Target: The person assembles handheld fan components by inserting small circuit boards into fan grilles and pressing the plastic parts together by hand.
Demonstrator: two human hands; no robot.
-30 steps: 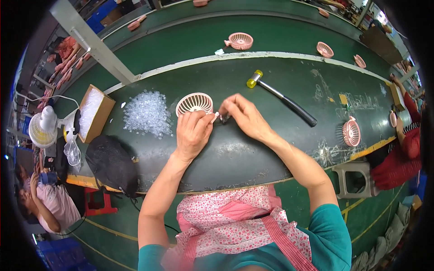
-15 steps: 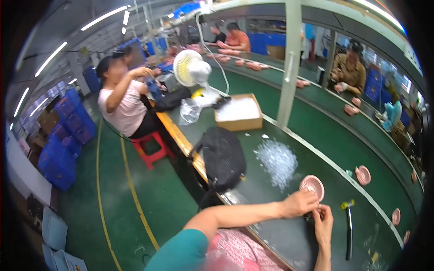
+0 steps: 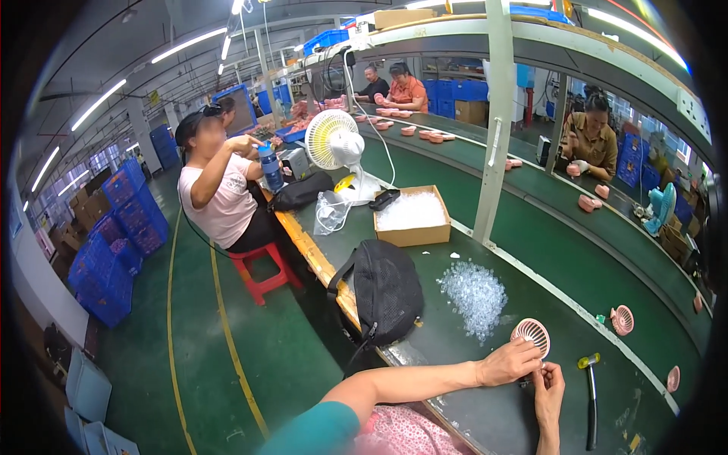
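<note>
My left hand is closed on a pink round plastic part with a slatted, fan-like face, held over the dark work table. Close against its lower end, the fingertips of my right hand are pinched together. Whatever lies between those fingertips is too small to make out. Just beyond the hands spreads a pile of small clear plastic pieces. To the right of my right hand rests a hammer with a yellow head and dark handle.
A black backpack and a cardboard box of white pieces stand on the table, with a white fan behind. Pink parts lie along the green conveyor. A co-worker sits at left on a red stool.
The whole scene sits lower in the picture as my head has shifted. Both hands stay together at the pink part, with little change in their hold.
</note>
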